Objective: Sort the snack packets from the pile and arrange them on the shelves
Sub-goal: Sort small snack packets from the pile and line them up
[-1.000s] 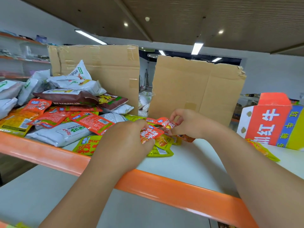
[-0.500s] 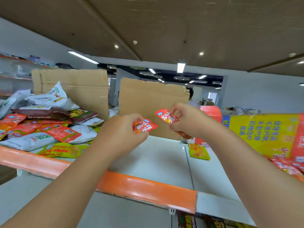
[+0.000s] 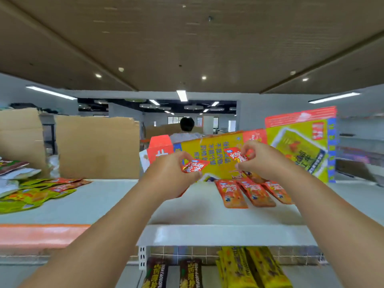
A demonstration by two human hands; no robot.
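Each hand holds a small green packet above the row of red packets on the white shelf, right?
Not green: the head view shows the left hand and right hand each holding a small red packet above the row of red packets on the white shelf.

We see the left hand pinching a small red packet and the right hand pinching a second red packet. Both are raised above the white shelf, in front of a yellow and red carton. A row of three red packets lies on the shelf under the right hand. At far left we find the mixed pile, just before brown cardboard.
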